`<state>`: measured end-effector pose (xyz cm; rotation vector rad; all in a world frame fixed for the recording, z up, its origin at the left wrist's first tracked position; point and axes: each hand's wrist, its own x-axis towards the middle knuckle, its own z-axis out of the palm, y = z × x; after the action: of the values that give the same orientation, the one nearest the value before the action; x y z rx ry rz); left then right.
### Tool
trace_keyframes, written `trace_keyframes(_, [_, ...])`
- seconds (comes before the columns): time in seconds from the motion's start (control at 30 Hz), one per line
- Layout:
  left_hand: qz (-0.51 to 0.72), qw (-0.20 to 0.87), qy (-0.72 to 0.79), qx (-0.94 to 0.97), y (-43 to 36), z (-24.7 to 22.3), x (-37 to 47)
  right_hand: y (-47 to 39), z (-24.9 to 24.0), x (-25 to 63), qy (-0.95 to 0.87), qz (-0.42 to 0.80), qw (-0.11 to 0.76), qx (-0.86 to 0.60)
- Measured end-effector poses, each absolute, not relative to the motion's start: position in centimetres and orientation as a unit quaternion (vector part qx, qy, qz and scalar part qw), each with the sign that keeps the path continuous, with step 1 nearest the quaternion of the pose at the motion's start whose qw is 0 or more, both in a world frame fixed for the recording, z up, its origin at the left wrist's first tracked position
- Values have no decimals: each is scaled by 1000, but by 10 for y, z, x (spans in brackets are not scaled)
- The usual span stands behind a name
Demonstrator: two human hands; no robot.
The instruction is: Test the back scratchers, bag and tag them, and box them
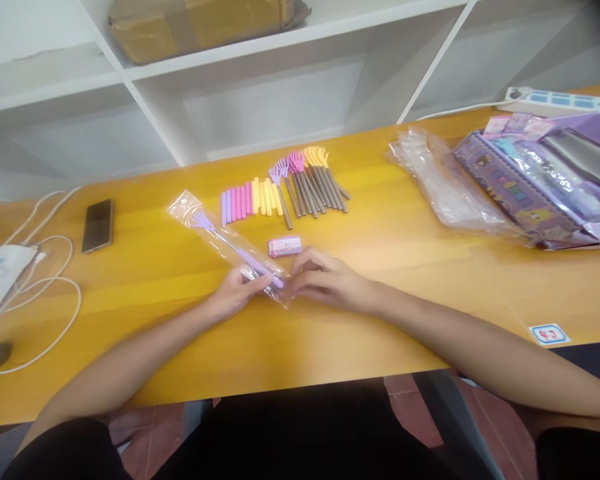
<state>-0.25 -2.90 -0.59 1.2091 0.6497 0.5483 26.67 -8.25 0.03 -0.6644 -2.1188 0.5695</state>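
A purple back scratcher [247, 256] lies inside a long clear plastic bag [180, 205], its claw end pointing to the far left. My left hand [235, 291] is closed around the bagged handle, thumb on top. At the near end of the bag, my right hand [330, 280] has its fingers curled together on the bag's edge; the exact pinch is blurred. Just beyond my right hand sits a small stack of printed cards [285, 247]. Farther back are a row of purple, pink and yellow handles [245, 201] and several claw-tipped metal rods [313, 183].
To the right, loose clear bags [435, 180] lie beside a purple printed box [525, 193] filled with packets. A phone [98, 226], white cables [73, 280] and a power strip [5, 273] occupy the left side. White shelving [280, 47] rises behind the wooden table [380, 340].
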Motion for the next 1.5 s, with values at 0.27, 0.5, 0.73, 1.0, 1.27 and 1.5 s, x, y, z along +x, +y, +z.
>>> trace_keyframes(0.27, [210,718,294,595,-28,1,-1,-85,1,258,-833,204,440,-266])
trace_keyframes(0.5, [189,676,313,640,-33,5,0,-87,-2,248,-818,207,448,-297])
trace_keyframes(0.73, [194,684,304,634,-35,1,1,-88,-3,243,-796,228,461,-320])
trace_keyframes(1.0, [216,644,316,662,-44,-2,10,-89,-9,237,-785,236,459,-342])
trace_keyframes(1.27, [211,640,324,664,-44,-4,10,-88,-6,236,-755,258,473,-374])
trace_keyframes(1.5, [196,676,330,629,-39,-5,7,-88,-7,237,-718,295,486,-401])
